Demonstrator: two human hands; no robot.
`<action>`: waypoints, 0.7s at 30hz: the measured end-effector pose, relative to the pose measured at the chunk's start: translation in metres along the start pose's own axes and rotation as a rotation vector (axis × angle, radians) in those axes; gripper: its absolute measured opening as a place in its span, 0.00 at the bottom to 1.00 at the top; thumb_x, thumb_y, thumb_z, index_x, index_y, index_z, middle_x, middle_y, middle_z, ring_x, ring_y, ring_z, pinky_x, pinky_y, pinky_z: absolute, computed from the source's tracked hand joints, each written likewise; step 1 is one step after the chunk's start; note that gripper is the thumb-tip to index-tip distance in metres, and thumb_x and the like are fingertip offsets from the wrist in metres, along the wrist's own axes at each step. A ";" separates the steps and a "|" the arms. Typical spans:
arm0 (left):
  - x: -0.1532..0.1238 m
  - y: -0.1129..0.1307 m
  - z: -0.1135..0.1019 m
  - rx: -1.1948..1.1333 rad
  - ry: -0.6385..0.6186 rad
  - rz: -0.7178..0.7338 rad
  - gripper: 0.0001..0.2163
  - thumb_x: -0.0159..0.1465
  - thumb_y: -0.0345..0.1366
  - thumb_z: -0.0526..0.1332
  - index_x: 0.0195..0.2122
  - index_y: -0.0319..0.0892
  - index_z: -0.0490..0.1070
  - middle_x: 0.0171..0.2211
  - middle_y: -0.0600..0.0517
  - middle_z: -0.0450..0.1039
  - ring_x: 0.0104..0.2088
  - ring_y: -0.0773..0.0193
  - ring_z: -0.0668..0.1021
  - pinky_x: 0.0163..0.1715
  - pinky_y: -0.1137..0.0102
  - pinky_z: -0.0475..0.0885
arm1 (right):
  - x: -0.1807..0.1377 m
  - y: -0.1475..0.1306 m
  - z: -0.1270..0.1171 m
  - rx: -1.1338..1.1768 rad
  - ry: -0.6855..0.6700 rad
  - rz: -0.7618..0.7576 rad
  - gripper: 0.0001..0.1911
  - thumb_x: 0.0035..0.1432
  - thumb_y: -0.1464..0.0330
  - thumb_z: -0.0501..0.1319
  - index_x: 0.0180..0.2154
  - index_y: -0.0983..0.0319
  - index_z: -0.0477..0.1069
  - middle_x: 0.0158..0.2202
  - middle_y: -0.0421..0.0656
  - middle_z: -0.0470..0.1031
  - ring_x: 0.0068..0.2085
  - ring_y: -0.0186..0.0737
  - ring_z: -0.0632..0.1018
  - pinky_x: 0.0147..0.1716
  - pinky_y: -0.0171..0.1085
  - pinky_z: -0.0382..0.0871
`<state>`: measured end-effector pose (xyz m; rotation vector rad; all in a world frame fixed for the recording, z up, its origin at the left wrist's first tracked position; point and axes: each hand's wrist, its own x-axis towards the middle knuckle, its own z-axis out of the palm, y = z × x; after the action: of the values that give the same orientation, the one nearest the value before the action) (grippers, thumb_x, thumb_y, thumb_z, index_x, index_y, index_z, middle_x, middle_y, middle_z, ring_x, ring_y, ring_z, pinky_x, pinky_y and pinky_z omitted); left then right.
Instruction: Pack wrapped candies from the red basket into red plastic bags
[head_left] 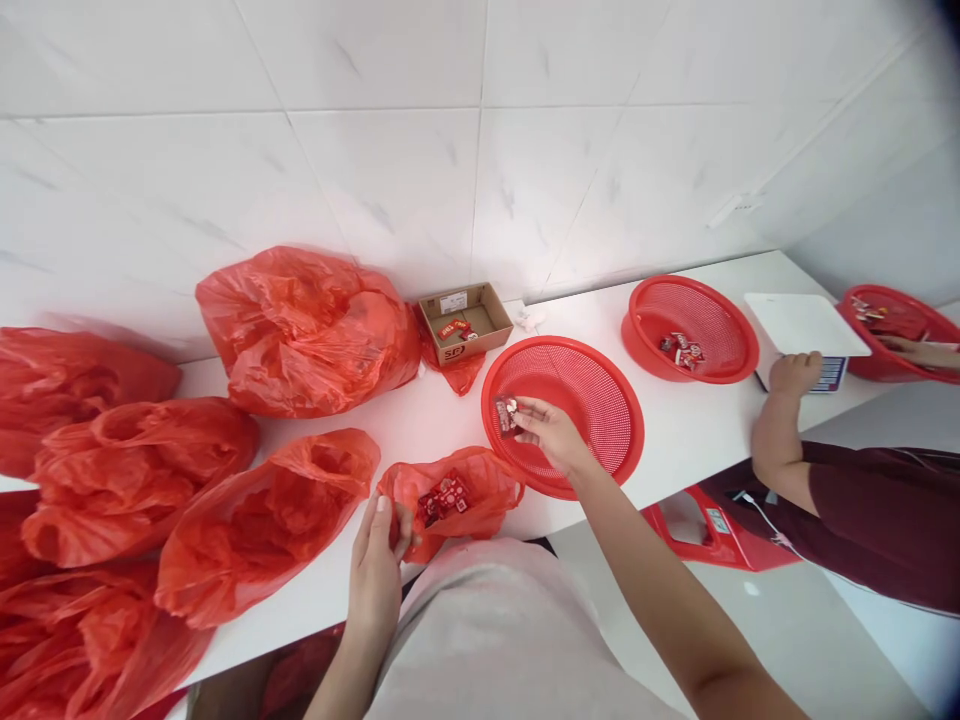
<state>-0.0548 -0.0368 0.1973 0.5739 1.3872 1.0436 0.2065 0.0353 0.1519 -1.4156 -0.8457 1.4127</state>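
My right hand (553, 436) pinches a small dark red wrapped packet (506, 417) above the left part of a red mesh basket (637, 430). My left hand (379, 560) grips the near left edge of an open red plastic bag (487, 485). Inside that bag lie several small red printed packets (448, 497). The bag rests on the white table in front of my body, its right side close against the basket's rim. What the packets contain cannot be seen.
Several stuffed red plastic bags (307, 330) crowd the left of the table. A small cardboard box (466, 325) stands by the wall. Rightward are a second red basket (694, 375) with a few packets, a scale (806, 320), and a co-worker's arm (780, 430) beside another basket.
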 end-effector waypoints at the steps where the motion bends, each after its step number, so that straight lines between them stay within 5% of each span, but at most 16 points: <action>1: 0.000 0.000 -0.001 -0.001 -0.008 0.012 0.18 0.64 0.52 0.57 0.25 0.43 0.61 0.24 0.58 0.60 0.24 0.71 0.63 0.28 0.75 0.67 | -0.009 0.001 0.010 0.005 -0.040 -0.026 0.18 0.53 0.62 0.66 0.45 0.61 0.73 0.42 0.46 0.79 0.39 0.41 0.80 0.40 0.40 0.75; 3: -0.001 -0.001 -0.003 -0.011 -0.025 0.028 0.18 0.63 0.52 0.58 0.24 0.43 0.61 0.23 0.59 0.60 0.24 0.71 0.63 0.28 0.75 0.67 | -0.026 0.009 0.031 -0.083 -0.098 -0.131 0.11 0.56 0.64 0.64 0.41 0.61 0.74 0.40 0.45 0.80 0.40 0.40 0.80 0.43 0.41 0.74; 6: -0.001 -0.002 -0.008 -0.036 -0.037 0.044 0.18 0.62 0.52 0.58 0.25 0.43 0.62 0.23 0.59 0.60 0.23 0.71 0.65 0.27 0.75 0.66 | -0.051 0.038 0.055 -0.522 -0.148 -0.407 0.06 0.61 0.68 0.59 0.38 0.59 0.74 0.42 0.44 0.80 0.46 0.41 0.78 0.48 0.42 0.72; 10: -0.002 -0.005 -0.016 -0.057 -0.015 0.062 0.18 0.62 0.52 0.59 0.25 0.43 0.62 0.23 0.59 0.61 0.24 0.71 0.66 0.27 0.76 0.67 | -0.075 0.076 0.053 -0.971 -0.114 -0.582 0.08 0.62 0.70 0.58 0.38 0.58 0.75 0.49 0.46 0.77 0.52 0.45 0.74 0.52 0.46 0.67; 17: -0.010 -0.008 -0.041 0.080 -0.016 0.047 0.15 0.57 0.48 0.66 0.32 0.43 0.69 0.21 0.62 0.59 0.21 0.72 0.65 0.24 0.76 0.64 | -0.087 0.084 0.008 -1.165 0.243 -0.378 0.20 0.61 0.66 0.56 0.54 0.62 0.68 0.50 0.53 0.71 0.49 0.52 0.70 0.48 0.50 0.65; 21: -0.018 -0.016 -0.073 0.250 0.053 0.023 0.19 0.53 0.51 0.68 0.37 0.40 0.74 0.23 0.58 0.69 0.30 0.64 0.76 0.35 0.70 0.71 | -0.090 0.076 -0.002 -0.911 0.231 -0.086 0.08 0.57 0.66 0.57 0.39 0.59 0.70 0.40 0.46 0.73 0.41 0.48 0.73 0.40 0.45 0.67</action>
<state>-0.1179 -0.0767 0.1816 0.7513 1.5738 0.9150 0.1890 -0.0740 0.1111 -2.1192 -1.4668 0.7672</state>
